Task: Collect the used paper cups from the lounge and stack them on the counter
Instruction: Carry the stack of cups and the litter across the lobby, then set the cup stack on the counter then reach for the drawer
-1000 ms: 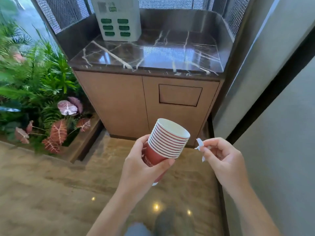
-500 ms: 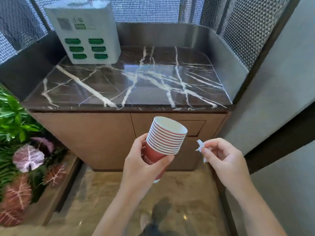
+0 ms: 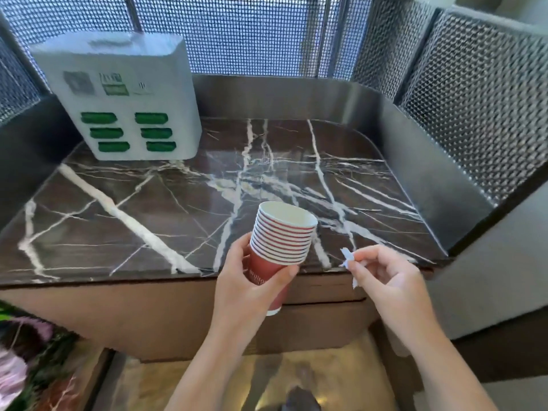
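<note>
A stack of red paper cups with white rims [image 3: 281, 235] is held in the air at the near edge of the dark brown marble table with white veins [image 3: 148, 221] and does not rest on it. Its banded rims show against the marble top, while its red base shows lower, against the light wooden cabinet front [image 3: 166, 318] under the table. The stack is tilted, its open mouth leaning up and to the right. The left hand [image 3: 249, 280] grips it from below and from the left, with the fingers curled round the far side of the lowest cup's red wall and the thumb pressed across the near side just under the rims. The right hand [image 3: 388, 280] is just beside the stack on its right, apart from it; it pinches a small white scrap of paper [image 3: 347, 258] between thumb and forefinger, the other fingers loosely curled. At the table's back left corner stands a white box-shaped unit with green slots [image 3: 118, 96] — six slots in two columns. A brushed steel wall [image 3: 296, 96] rims the table's back and right side, with metal mesh screens [image 3: 237, 34] above it. A glossy stone floor [image 3: 341, 378] lies below, and blurred plants [image 3: 26, 366] sit at the lower left.
</note>
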Available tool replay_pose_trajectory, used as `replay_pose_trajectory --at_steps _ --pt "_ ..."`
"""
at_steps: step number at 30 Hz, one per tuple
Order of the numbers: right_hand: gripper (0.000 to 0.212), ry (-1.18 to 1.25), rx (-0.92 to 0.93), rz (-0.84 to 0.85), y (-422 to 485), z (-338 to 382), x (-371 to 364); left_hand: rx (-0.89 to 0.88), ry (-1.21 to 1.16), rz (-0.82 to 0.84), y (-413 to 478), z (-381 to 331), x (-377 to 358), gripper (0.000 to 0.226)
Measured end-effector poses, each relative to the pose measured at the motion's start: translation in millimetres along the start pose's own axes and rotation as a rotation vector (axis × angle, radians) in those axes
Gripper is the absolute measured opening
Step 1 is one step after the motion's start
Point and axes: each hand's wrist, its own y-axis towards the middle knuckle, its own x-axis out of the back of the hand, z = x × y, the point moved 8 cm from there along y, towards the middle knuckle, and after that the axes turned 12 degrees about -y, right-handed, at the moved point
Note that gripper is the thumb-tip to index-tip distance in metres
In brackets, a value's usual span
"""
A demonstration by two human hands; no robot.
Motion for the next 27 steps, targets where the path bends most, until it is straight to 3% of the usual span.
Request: replay_pose_trajectory --at_steps 14,27 --pt "0.010 0.017 0.041 -0.087 192.8 -25.6 -11.1 -0.050 0.057 0.008 197.1 10.2 -56.2 0.063" --pt "0.014 -0.016 0.121 -0.124 343.5 -34.4 -29.1 -0.136 0.079 -0.104 349.9 31.6 -77.6 0.060"
